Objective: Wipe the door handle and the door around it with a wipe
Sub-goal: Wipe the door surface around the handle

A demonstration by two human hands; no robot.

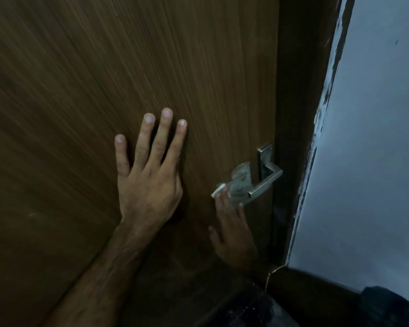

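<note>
- Your left hand (149, 182) lies flat on the door (80, 79), four fingers straight and a little spread, palm against the wood; the thumb is hidden. It holds nothing and looks to be steadying the door.
- Your right hand (234, 234) reaches up from below the door handle (266, 182). Its fingers are fairly straight and pressed to the wipe (237, 185), which sits bunched at their tips, against the lever's free end and the wood just beside it. Whether the thumb pinches the wipe from behind, you cannot tell.
- The wipe looks thin, soft and limp, so it will likely fold and slide under flat fingers. Wrapping it round the lever with the fingertips should hold it better.
- The handle is a square-edged metal lever on a narrow plate, stiff and probably slick. It may swing down if you lean on the free end, so press nearer the plate.
- The door's surface is firm and flat, and should take broad strokes around the plate.
</note>
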